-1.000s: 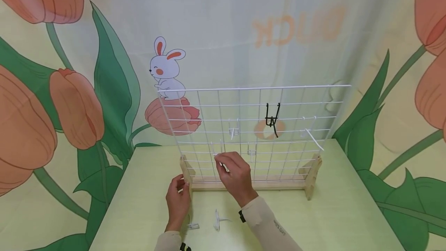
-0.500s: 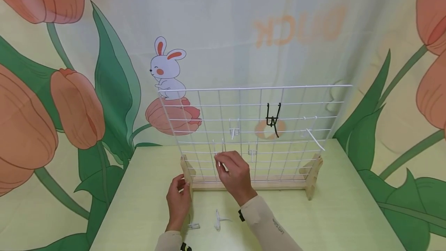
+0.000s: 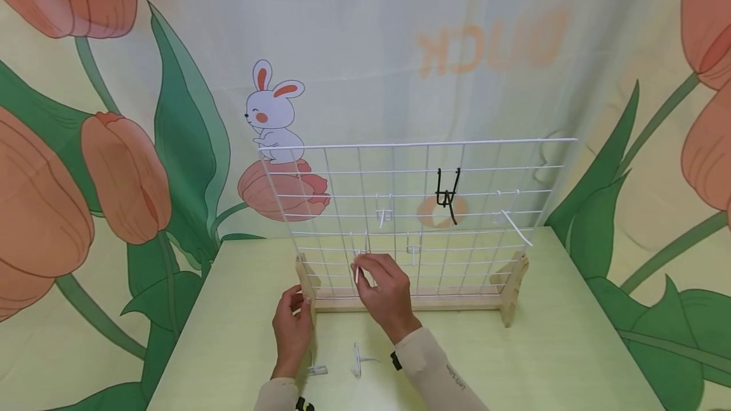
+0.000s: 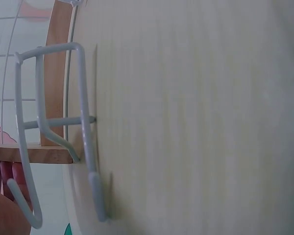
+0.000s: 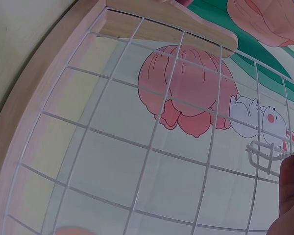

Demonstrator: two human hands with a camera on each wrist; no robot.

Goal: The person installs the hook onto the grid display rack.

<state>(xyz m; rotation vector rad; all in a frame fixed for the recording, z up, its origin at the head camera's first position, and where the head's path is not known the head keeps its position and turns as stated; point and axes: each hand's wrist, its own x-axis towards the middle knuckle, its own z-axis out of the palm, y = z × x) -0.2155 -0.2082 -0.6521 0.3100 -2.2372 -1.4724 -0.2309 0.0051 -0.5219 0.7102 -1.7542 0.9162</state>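
My right hand (image 3: 387, 290) pinches a white wire hook (image 3: 357, 270) by its prong, in front of the lower left part of the white wire grid (image 3: 434, 233). In the right wrist view, that hand (image 5: 290, 200) sits at the right edge, and the hook's back frame (image 5: 260, 155) lies against the grid wires. Whether its upper ends are caught on a wire is hard to tell. My left hand (image 3: 292, 328) holds the left wooden foot (image 3: 307, 281) of the grid's stand. In the left wrist view its fingers (image 4: 7, 174) curl behind the wood.
Several hooks hang on the grid, among them a black hook (image 3: 447, 195) and a long white hook (image 3: 516, 228). Two more white hooks lie on the table (image 3: 559, 341): one hook (image 3: 356, 360) in front, another hook (image 3: 316, 370) beside my left wrist. A printed curtain (image 3: 365, 81) hangs behind.
My right hand has shifted slightly down, and more of the white hook's prong shows beside its fingertips. The left hand stays on the wooden foot.
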